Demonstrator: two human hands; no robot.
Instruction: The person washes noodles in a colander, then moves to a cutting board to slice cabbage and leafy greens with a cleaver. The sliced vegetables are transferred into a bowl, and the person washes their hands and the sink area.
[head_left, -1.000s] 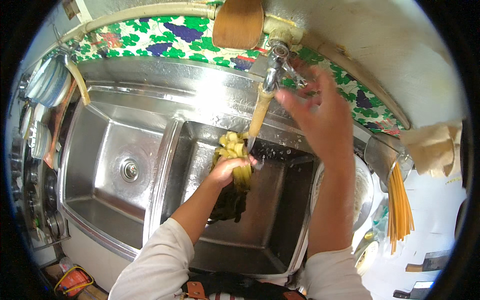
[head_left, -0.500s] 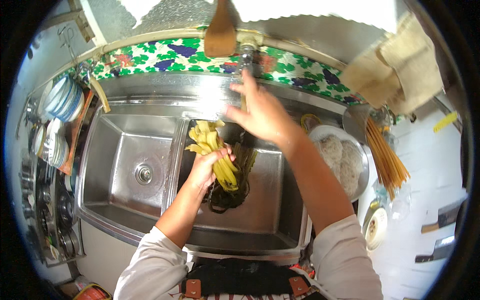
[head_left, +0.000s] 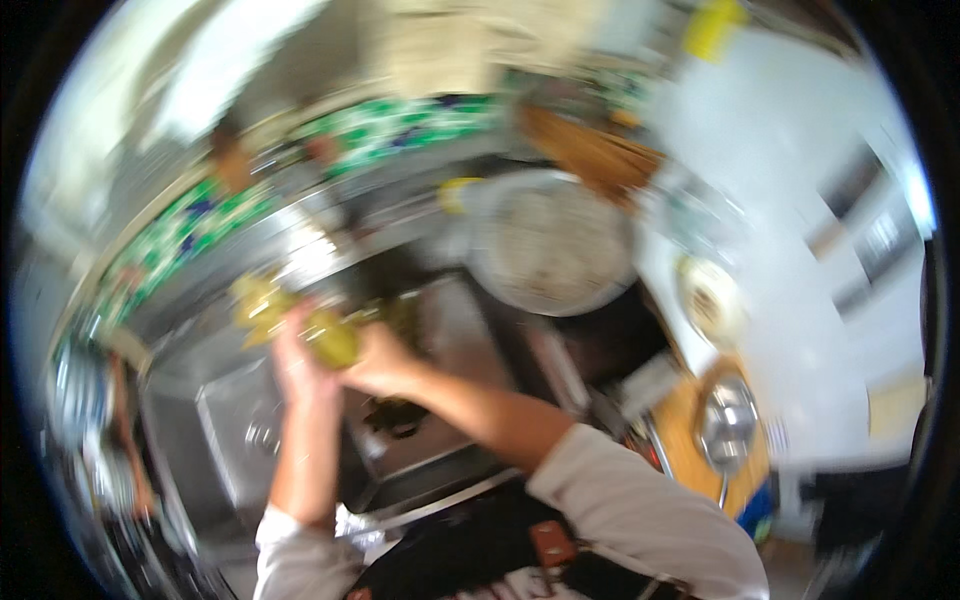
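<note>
My left hand (head_left: 300, 355) is closed around a bunch of yellow-green leafy stalks (head_left: 332, 340), whose pale ends (head_left: 258, 305) stick out at the upper left. From the right, my right hand (head_left: 378, 362) grips the same bunch, close against the left. Motion blur hides the exact finger positions. The bunch is above the steel double sink (head_left: 470, 330), near its divider. Darker green leaves (head_left: 400, 415) lie lower, in the right basin.
A white bowl (head_left: 560, 306) of thin noodles stands right of the sink. Beyond it lie brown chopsticks (head_left: 590, 150). Two knives (head_left: 885, 240) are on the white surface at far right. A metal ladle (head_left: 728, 425) rests on a wooden board (head_left: 680, 425). Stacked dishes (head_left: 80, 395) stand at left.
The view has swung to the right and blurred. My right hand has come down from beside the tap to the stalks; my left hand still holds them.
</note>
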